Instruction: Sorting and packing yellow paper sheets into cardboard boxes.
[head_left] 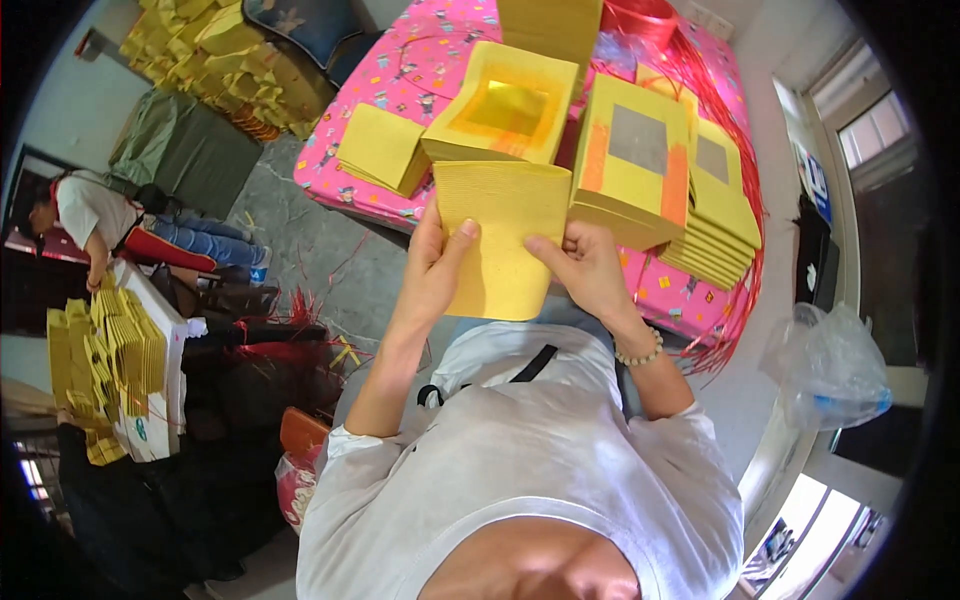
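Observation:
Between my hands a stack of yellow paper sheets (505,265) is held upright in front of my lap. My left hand (436,255) grips its left edge, thumb on the near face and fingers behind. At the right edge my right hand (585,262) pinches it the same way, its thumb pressed on the paper. Just beyond lies a thick yellow paper stack (460,125) with a shiny gold square on top. Beside it, to the right, is another stack with a silver square (638,140) and orange bands. A smaller yellow stack (382,142) sits at the left.
The stacks rest on a pink patterned table cover (335,165). Red strings (745,190) hang over its right side. A clear plastic bag (835,370) hangs at the right. At the far left a person (105,215) works by a white table piled with yellow paper bundles (130,340).

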